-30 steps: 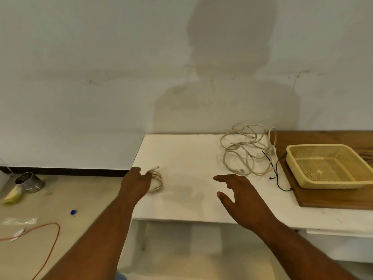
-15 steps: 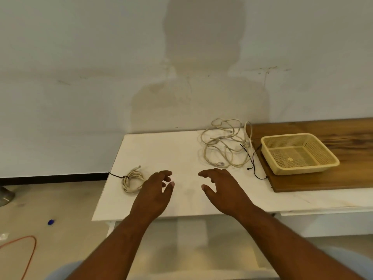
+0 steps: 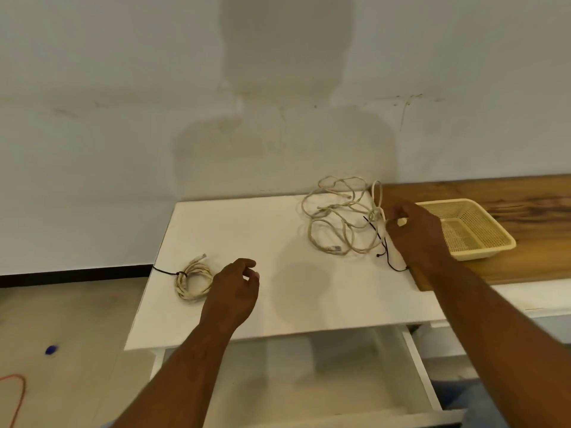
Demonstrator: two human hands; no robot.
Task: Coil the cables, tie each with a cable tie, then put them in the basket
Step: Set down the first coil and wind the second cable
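Observation:
A coiled beige cable (image 3: pixel 193 281), bound with a black cable tie, lies near the white table's left edge. My left hand (image 3: pixel 234 288) hovers just right of it, fingers loosely curled and holding nothing. A tangle of loose beige cables (image 3: pixel 336 217) sits at the back of the table. Black cable ties (image 3: pixel 380 242) lie along its right side. My right hand (image 3: pixel 417 236) reaches to the tangle's right edge, thumb and fingertips pinching at an upright cable loop; whether they grip it is unclear. The yellow mesh basket (image 3: pixel 482 244) stands empty behind that hand.
The basket rests on a wooden board (image 3: pixel 525 196) at the right. The white table (image 3: pixel 247 227) stands against a bare wall. A white drawer frame (image 3: pixel 420 375) juts out below the table. On the floor lie a small blue object (image 3: pixel 51 349) and an orange cord (image 3: pixel 15 393).
My left hand let go of the tied coil and drew right of it. My right hand moved from the table's middle to the tangle's right edge. The view swung to the right.

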